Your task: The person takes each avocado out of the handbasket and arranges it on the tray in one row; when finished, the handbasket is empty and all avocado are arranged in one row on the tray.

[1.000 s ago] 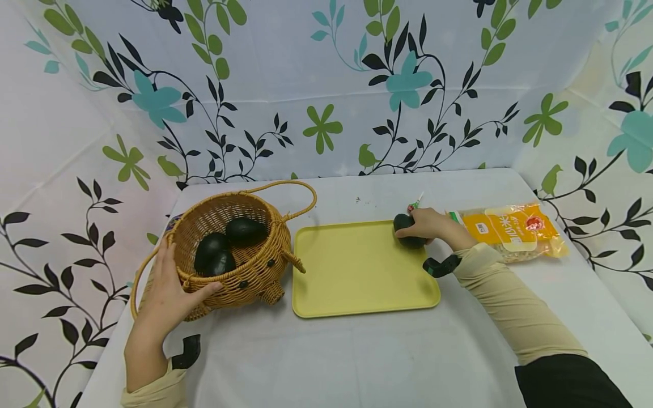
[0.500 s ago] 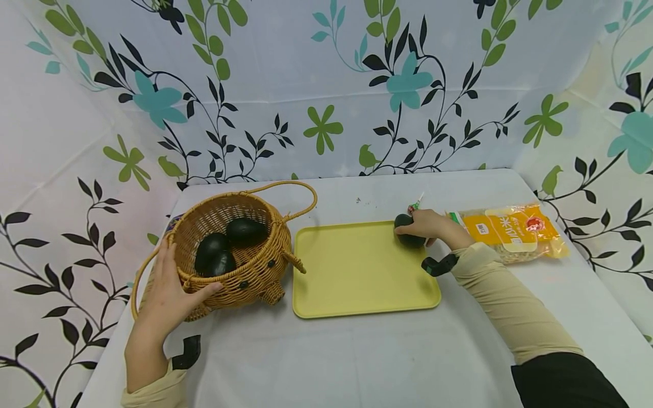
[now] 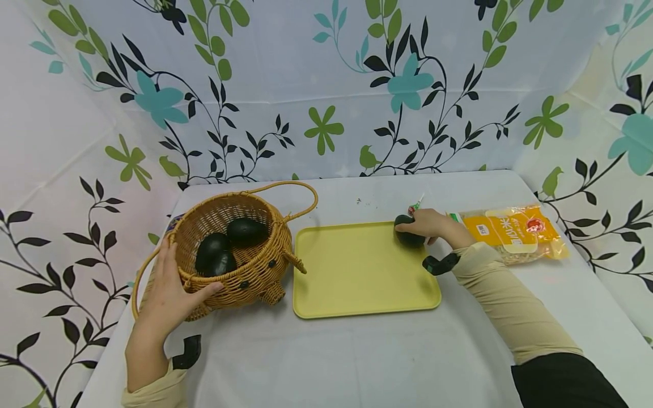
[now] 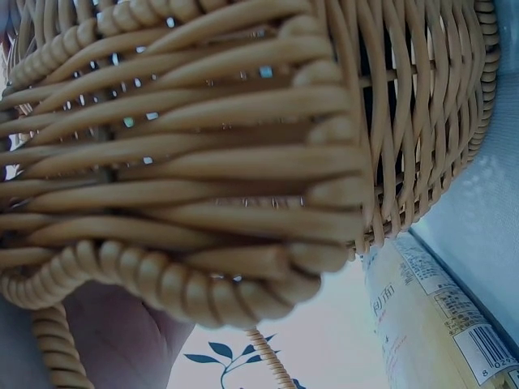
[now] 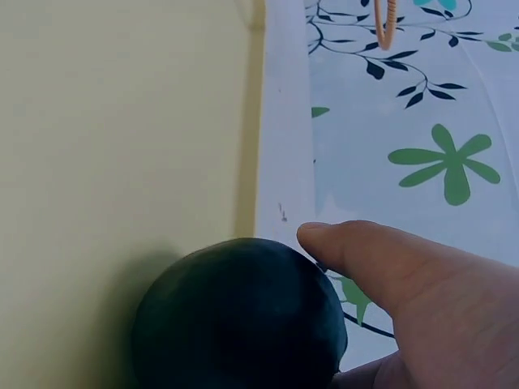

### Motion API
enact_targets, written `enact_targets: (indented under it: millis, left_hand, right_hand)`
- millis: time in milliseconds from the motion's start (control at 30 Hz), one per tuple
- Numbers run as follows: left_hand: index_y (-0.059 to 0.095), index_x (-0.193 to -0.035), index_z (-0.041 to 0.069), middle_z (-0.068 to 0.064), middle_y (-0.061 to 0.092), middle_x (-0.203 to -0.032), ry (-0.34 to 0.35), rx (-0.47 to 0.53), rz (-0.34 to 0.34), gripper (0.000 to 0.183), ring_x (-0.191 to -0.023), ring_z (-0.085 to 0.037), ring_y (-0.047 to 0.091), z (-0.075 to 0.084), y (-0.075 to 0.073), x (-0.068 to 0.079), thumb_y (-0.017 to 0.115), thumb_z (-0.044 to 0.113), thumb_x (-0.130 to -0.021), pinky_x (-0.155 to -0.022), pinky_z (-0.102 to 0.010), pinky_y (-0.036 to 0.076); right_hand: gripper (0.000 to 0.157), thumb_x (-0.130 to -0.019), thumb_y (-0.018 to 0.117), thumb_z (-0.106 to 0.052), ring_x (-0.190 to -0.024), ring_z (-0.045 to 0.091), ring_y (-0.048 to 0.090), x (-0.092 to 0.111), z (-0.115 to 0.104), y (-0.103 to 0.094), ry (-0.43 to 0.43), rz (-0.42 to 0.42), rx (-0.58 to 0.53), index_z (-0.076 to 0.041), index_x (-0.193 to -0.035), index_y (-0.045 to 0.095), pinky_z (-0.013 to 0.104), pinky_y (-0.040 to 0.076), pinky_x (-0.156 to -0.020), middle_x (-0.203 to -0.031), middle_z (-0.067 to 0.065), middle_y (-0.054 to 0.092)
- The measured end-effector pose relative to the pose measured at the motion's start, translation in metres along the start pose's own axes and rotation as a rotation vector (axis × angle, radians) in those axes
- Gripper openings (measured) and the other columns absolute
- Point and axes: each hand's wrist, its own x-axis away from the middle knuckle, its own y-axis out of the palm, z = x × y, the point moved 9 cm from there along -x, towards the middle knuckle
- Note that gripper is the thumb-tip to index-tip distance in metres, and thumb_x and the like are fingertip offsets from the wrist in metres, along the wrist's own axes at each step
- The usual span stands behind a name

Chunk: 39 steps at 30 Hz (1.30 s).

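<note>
On the left in the head view, my left hand [image 3: 165, 292] rests against a wicker basket [image 3: 255, 277], thumb spread along its front and fingers up its left side. Several dark green avocados [image 3: 247, 231] lie inside the basket. In the left wrist view, woven cane [image 4: 243, 154] hides most of that hand. My right hand [image 3: 427, 224] grips another dark avocado [image 3: 408, 238] at the far right corner of a yellow tray [image 3: 364, 277]. The right wrist view shows this avocado's smooth rounded side [image 5: 243, 316] beside a finger [image 5: 357, 251].
An orange and clear food bag [image 3: 510, 232] lies right of the tray. Behind the right hand sits a small wrapped item with a white stick [image 3: 415, 205]. A printed package with a barcode [image 4: 454, 324] shows beyond the basket. A patterned cloth [image 3: 326, 85] hangs behind the table.
</note>
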Motion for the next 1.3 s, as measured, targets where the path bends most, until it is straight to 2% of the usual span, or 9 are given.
enact_targets:
  millis: [333,533,667,900,1033,1133,1300]
  left_hand:
    - [-0.009,-0.152,0.01,-0.009,-0.019,-0.158,0.006,-0.001,0.008,0.12,-0.142,-0.05,0.002,0.0,-0.001,0.0,0.071,0.055,-0.075,-0.097,-0.077,0.02]
    - [-0.009,-0.152,0.009,-0.01,-0.02,-0.158,0.01,0.004,0.008,0.12,-0.142,-0.05,0.001,0.001,-0.001,0.0,0.071,0.054,-0.076,-0.097,-0.077,0.02]
    - [-0.01,-0.152,0.009,-0.009,-0.02,-0.158,0.007,0.002,0.003,0.12,-0.142,-0.051,0.001,0.001,0.0,0.001,0.071,0.055,-0.076,-0.096,-0.077,0.02]
    - [-0.01,-0.152,0.01,-0.009,-0.02,-0.158,0.005,-0.006,0.004,0.12,-0.141,-0.052,0.002,0.001,-0.001,0.002,0.07,0.055,-0.076,-0.094,-0.078,0.021]
    - [-0.01,-0.152,0.01,-0.01,-0.02,-0.158,0.007,-0.008,0.006,0.12,-0.141,-0.052,0.002,0.001,-0.001,0.002,0.07,0.055,-0.076,-0.095,-0.078,0.021]
    - [-0.011,-0.151,0.01,-0.01,-0.02,-0.158,0.007,-0.011,0.008,0.12,-0.141,-0.052,0.002,0.001,-0.001,0.002,0.07,0.056,-0.076,-0.095,-0.077,0.021]
    - [-0.012,-0.151,0.01,-0.009,-0.02,-0.158,0.003,-0.008,0.001,0.121,-0.141,-0.052,0.002,0.001,0.0,0.002,0.07,0.056,-0.075,-0.094,-0.077,0.022]
  right_hand:
    - [0.056,-0.09,0.052,-0.051,-0.088,0.031,0.061,0.005,0.003,-0.012,0.016,0.012,-0.023,0.004,-0.101,0.052,0.034,0.058,-0.064,-0.101,0.02,0.056]
    - [0.061,-0.091,0.051,-0.051,-0.099,0.034,0.058,0.008,0.002,-0.021,0.006,0.029,-0.036,0.007,-0.111,0.051,0.036,0.058,-0.067,-0.115,0.026,0.055]
    - [0.065,-0.092,0.051,-0.047,-0.101,0.037,0.058,0.014,-0.005,-0.031,-0.021,0.035,-0.027,0.011,-0.121,0.048,0.037,0.058,-0.069,-0.122,0.03,0.052]
    - [0.072,-0.094,0.049,-0.045,-0.085,0.035,0.066,0.024,-0.034,-0.057,-0.079,0.08,0.058,0.015,-0.133,0.04,0.04,0.055,-0.072,-0.127,0.033,0.052]
    - [0.07,-0.094,0.049,-0.044,-0.102,0.039,0.062,0.028,-0.06,-0.076,-0.132,0.141,0.135,0.014,-0.133,0.042,0.049,0.05,-0.089,-0.129,0.032,0.052]
    - [0.068,-0.094,0.05,-0.043,-0.118,0.043,0.053,0.032,-0.084,-0.092,-0.172,0.18,0.179,0.013,-0.132,0.044,0.053,0.044,-0.099,-0.132,0.031,0.05]
    - [0.066,-0.093,0.052,-0.041,-0.12,0.04,0.052,0.039,-0.121,-0.116,-0.235,0.208,0.186,0.011,-0.133,0.044,0.051,0.043,-0.1,-0.134,0.028,0.05]
